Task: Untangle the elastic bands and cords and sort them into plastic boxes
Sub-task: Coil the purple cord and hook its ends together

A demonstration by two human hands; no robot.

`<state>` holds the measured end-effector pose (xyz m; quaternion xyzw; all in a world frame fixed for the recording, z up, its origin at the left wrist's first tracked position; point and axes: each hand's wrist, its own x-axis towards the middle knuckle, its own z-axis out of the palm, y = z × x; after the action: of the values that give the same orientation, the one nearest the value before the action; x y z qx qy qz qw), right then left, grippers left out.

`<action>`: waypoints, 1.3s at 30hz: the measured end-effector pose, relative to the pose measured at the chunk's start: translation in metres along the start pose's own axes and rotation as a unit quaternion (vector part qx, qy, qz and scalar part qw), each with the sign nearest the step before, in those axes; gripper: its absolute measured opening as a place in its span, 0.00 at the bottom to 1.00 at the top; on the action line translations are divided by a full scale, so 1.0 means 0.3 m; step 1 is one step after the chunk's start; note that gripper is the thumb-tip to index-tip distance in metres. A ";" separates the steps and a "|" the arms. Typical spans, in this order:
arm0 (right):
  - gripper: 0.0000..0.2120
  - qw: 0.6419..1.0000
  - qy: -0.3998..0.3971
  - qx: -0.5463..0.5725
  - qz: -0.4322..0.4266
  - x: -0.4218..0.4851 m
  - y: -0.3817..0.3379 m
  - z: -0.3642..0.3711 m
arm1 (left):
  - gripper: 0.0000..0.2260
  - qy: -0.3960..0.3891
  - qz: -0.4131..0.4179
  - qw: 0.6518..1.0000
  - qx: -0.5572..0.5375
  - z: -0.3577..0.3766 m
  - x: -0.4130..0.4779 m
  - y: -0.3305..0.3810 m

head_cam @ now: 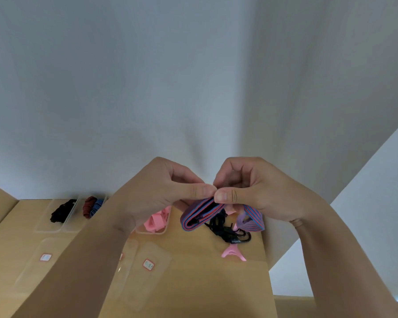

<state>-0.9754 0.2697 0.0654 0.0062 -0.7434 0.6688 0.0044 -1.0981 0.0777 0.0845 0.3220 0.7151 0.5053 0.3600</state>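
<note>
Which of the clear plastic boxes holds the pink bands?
The rightmost visible box, partly behind the left hand, holds the pink bands. The far-left box holds black cords; the middle box, red and blue striped bands.

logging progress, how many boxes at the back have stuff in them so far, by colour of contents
box of black cords: 1
box of red and blue striped bands: 1
box of pink bands: 1
total: 3; the left hand may hide another
</note>
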 end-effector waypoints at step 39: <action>0.18 0.974 0.226 0.016 -0.014 0.037 0.058 0.101 | 0.08 0.121 0.109 0.981 0.105 0.093 -0.006 -0.044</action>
<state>-0.9866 0.2413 0.0450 -0.1346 -0.7122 0.6647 0.1813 -1.0750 0.0861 0.0659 0.3707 0.7631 0.4988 0.1773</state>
